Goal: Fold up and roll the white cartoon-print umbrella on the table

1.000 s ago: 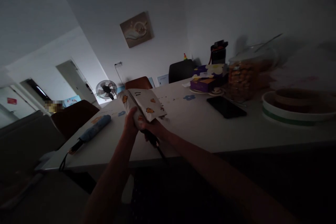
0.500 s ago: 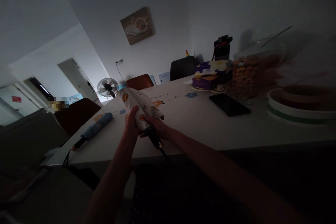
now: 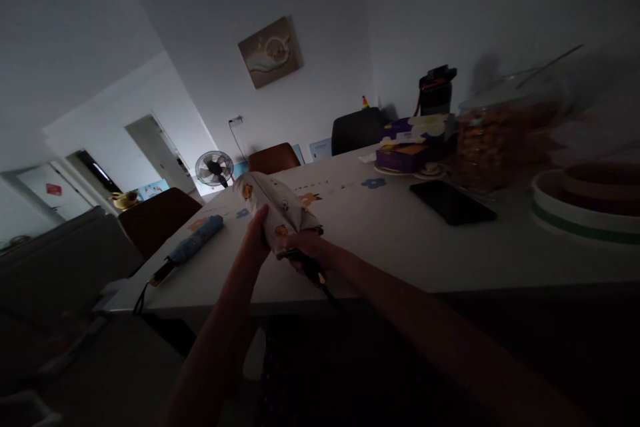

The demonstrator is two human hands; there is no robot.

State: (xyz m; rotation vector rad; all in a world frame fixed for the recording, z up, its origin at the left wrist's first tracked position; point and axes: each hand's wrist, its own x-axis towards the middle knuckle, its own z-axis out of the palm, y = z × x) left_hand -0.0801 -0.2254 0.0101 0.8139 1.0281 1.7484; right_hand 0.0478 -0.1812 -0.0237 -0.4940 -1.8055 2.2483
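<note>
A white folding umbrella with small printed figures is held just above the near part of the table. Its cloth looks loosely bunched, and its dark handle points down toward me. My left hand is closed round the cloth on the left side. My right hand grips the lower end, where cloth and handle meet; some of its fingers are hidden underneath. To the left, a blue folded umbrella lies on the table, with its dark handle and strap near the edge.
On the white table lie a black phone and purple boxes. A glass jar, a dark bottle and a green-banded dish stand at the right. Chairs and a fan are beyond.
The whole view has shifted slightly, so things appear farther right. My right hand has turned a little over the umbrella's lower end; both hands still hold it.
</note>
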